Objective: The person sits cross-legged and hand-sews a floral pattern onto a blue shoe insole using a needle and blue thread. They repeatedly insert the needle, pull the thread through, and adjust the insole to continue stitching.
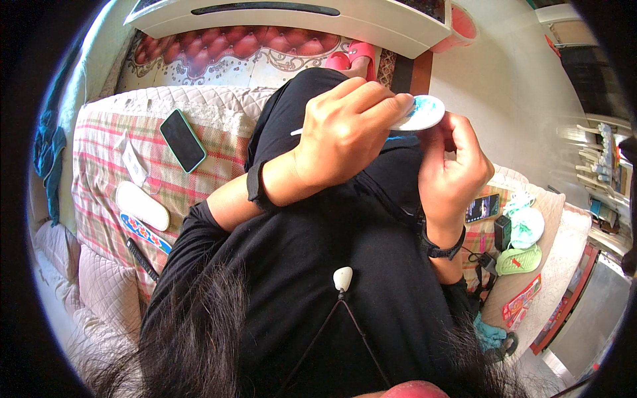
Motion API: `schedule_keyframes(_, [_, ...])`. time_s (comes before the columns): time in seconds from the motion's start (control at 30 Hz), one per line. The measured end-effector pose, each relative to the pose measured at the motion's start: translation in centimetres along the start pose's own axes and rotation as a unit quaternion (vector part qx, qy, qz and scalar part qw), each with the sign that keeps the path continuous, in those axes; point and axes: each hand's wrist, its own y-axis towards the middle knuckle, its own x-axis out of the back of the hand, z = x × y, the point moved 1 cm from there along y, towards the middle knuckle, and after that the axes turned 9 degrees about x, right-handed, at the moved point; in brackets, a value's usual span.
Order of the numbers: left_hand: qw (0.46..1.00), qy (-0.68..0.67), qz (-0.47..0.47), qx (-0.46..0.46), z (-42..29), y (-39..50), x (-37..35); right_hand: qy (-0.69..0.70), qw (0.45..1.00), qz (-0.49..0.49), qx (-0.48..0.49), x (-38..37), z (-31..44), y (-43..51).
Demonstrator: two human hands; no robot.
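My left hand (pixel 343 129) holds a white insole (pixel 432 117) above my lap, thumb and fingers closed around it. Blue stitching (pixel 423 104) covers part of its upper face. A thin white edge shows at the wrist side of this hand. My right hand (pixel 455 161) is at the far rounded end of the insole, thumb and forefinger bent together. Their tips are partly hidden behind the insole, so anything pinched there cannot be made out. A strand of blue thread (pixel 400 137) shows just under the insole, between both hands.
On the plaid cover to my left lie a phone (pixel 183 141), a white insole (pixel 143 205), a flower-patterned insole (pixel 144 233) and a remote control (pixel 142 258). To my right are another phone (pixel 482 208), pale green yarn (pixel 525 224), a black adapter (pixel 502 232) and a green slipper-shaped item (pixel 518 259).
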Motion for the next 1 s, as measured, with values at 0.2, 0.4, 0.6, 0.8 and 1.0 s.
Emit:
schedule_keyframes(0.2, [0.999, -0.017, -0.029, 0.0, -0.6, 0.1, 0.1, 0.03, 0.999, -0.04, 0.001, -0.5, 0.0, -0.5])
schedule_keyframes(0.4, [0.998, -0.015, -0.049, -0.035, -0.4, 0.7, 0.5, 0.107, 0.992, -0.06, -0.02, -0.8, -0.3, -0.7])
schedule_keyframes(0.6, [0.992, 0.041, -0.078, -0.087, -0.3, 1.2, 1.4, 0.336, 0.934, -0.04, -0.116, -0.6, -0.2, -0.5])
schedule_keyframes(0.8, [0.991, 0.045, -0.07, -0.102, -0.4, 1.3, 1.7, 0.42, 0.897, 0.013, -0.137, 0.0, 0.3, -0.5])
schedule_keyframes(1.0, [0.991, 0.041, -0.074, -0.102, -0.5, 1.2, 1.7, 0.412, 0.901, 0.013, -0.139, 0.2, 0.5, -0.5])
